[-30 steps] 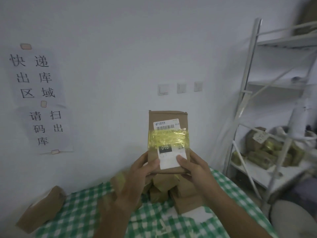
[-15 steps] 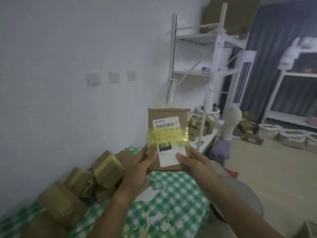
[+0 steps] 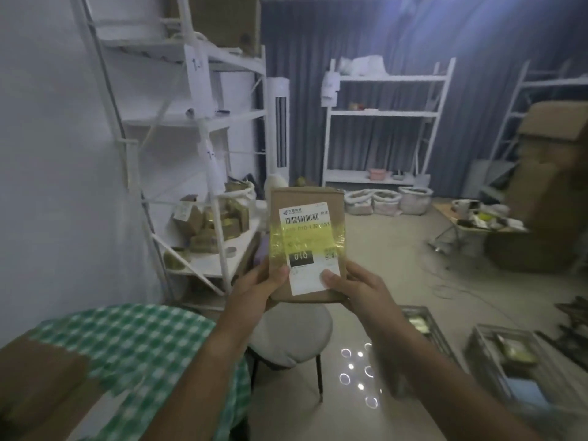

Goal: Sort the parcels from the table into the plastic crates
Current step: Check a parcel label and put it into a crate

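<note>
Item: brown parcel (image 3: 307,246), white label, yellow tape band, held upright at frame centre. Your left hand (image 3: 254,291) grips its lower left edge, thumb on the label; your right hand (image 3: 356,288) grips its lower right edge likewise. Table (image 3: 133,338), green checked cloth, at 8 o'clock. Plastic crates (image 3: 496,354) on the floor at 4 o'clock. Round stool (image 3: 289,335) directly below the parcel.

You face a dim room with a white wall (image 3: 47,154) on your left and dark curtains (image 3: 397,43) far ahead. White metal shelving (image 3: 381,113) lines them; a round stool (image 3: 292,335) stands near on the pale floor (image 3: 397,265).
</note>
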